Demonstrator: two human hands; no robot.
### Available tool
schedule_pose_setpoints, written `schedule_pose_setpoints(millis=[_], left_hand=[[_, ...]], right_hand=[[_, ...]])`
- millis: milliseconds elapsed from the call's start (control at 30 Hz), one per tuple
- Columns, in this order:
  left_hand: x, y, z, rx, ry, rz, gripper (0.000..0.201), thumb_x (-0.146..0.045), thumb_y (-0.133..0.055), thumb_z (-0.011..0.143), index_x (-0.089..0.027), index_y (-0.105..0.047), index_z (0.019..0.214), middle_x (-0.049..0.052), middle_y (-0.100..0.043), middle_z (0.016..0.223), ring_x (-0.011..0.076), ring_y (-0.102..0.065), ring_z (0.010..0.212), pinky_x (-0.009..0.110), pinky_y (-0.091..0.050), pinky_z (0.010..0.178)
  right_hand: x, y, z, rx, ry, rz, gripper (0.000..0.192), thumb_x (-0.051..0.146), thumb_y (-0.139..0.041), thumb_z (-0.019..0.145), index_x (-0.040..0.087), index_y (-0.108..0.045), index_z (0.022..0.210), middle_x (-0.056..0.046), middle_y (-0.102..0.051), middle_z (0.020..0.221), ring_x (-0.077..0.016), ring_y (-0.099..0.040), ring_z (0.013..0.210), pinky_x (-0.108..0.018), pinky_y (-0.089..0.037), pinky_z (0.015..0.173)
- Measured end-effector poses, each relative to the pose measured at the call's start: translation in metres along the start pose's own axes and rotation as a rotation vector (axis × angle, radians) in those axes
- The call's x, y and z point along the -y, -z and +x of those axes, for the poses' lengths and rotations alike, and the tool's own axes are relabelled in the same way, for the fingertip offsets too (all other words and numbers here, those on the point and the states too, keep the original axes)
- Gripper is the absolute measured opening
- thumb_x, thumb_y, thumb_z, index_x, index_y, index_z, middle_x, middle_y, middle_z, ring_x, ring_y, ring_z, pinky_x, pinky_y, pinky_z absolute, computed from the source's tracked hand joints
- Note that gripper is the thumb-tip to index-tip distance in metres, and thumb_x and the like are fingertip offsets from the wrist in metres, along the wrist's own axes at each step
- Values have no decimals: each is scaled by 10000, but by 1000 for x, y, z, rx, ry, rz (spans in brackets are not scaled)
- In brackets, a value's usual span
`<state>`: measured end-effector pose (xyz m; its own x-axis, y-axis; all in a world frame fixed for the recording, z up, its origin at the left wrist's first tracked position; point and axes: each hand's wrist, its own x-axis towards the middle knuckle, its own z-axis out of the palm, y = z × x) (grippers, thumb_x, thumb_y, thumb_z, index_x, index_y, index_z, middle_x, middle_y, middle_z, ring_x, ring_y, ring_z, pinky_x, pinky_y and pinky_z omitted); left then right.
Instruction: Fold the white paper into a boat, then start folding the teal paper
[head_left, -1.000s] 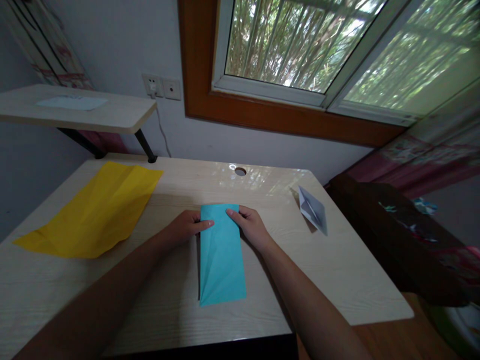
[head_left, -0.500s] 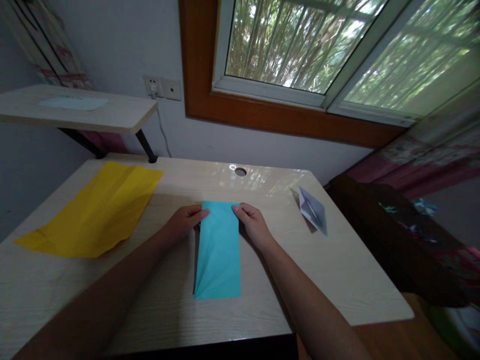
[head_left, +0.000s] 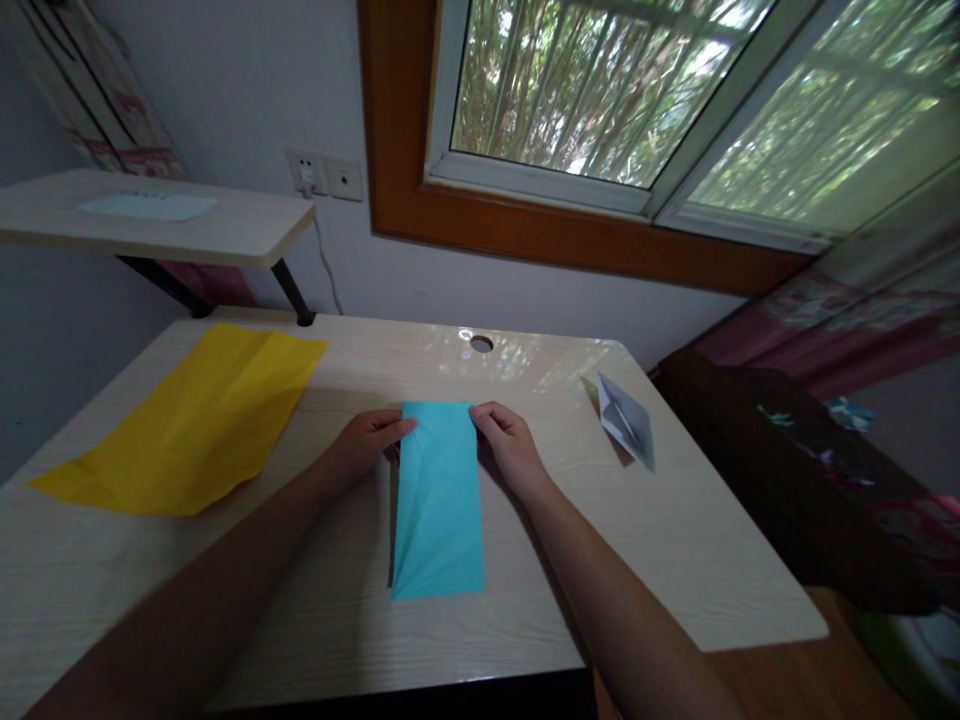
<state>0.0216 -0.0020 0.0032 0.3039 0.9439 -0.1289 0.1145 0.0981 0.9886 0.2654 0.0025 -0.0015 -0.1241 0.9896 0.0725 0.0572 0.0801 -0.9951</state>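
A folded sheet of turquoise paper [head_left: 439, 505] lies lengthwise before me, its narrow far end between my two hands. Faint creases fan out from its near left corner. My left hand [head_left: 373, 437] pinches the upper left edge, thumb on top and the other fingers partly hidden at the side and beneath. At the upper right corner, my right hand [head_left: 510, 445] grips the paper between thumb and fingers.
A yellow sheet [head_left: 199, 420] lies on the left of the desk [head_left: 645, 560]. A folded whitish paper piece [head_left: 626, 422] stands at the right. A raised shelf [head_left: 247, 225] carries a pale sheet. The desk has a round cable hole [head_left: 481, 344] at the back.
The near end of the turquoise paper has swung slightly to the right. My right thumb has shifted a little rightward, to the paper's corner. My left hand has barely moved.
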Motion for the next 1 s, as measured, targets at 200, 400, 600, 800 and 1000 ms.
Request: schedule_pose_setpoints(millis=[200,400,600,800,1000], left_hand=[[2,1,1,-73,2,-64,370,-526,-686,826,-164,-713,759,5,-661,668,161,-623,594,263,-514,558],[5,3,3,-184,15,-147,371,-527,-681,834,-165,-737,895,27,-705,775,196,-670,679,287,-550,577],[4,3,3,-240,16,-173,382,-533,-692,824,-157,-726,884,25,-685,767,195,-665,684,299,-569,586],[4,3,3,-307,-16,-217,355,-514,-700,821,-160,-708,840,25,-676,781,188,-647,703,305,-586,598],[4,4,4,-348,-20,-237,352,-513,-714,807,-161,-694,809,19,-661,777,178,-641,705,268,-564,564]], right_hand=[[-3,-4,-1,172,-75,16,311,495,-761,805,208,-667,879,24,-577,726,-139,-510,649,-268,-395,611],[-2,-6,-3,276,-118,29,435,453,-851,706,219,-624,994,53,-544,736,-124,-513,651,-252,-417,596],[-1,-7,-1,260,-155,123,443,441,-864,680,227,-612,975,34,-616,775,-147,-572,692,-281,-451,647],[-2,-6,0,154,-124,92,373,449,-833,719,206,-658,942,53,-552,679,-121,-503,618,-264,-384,599],[-4,-3,3,80,-99,74,332,439,-827,728,209,-664,904,58,-548,637,-119,-482,595,-266,-371,589]])
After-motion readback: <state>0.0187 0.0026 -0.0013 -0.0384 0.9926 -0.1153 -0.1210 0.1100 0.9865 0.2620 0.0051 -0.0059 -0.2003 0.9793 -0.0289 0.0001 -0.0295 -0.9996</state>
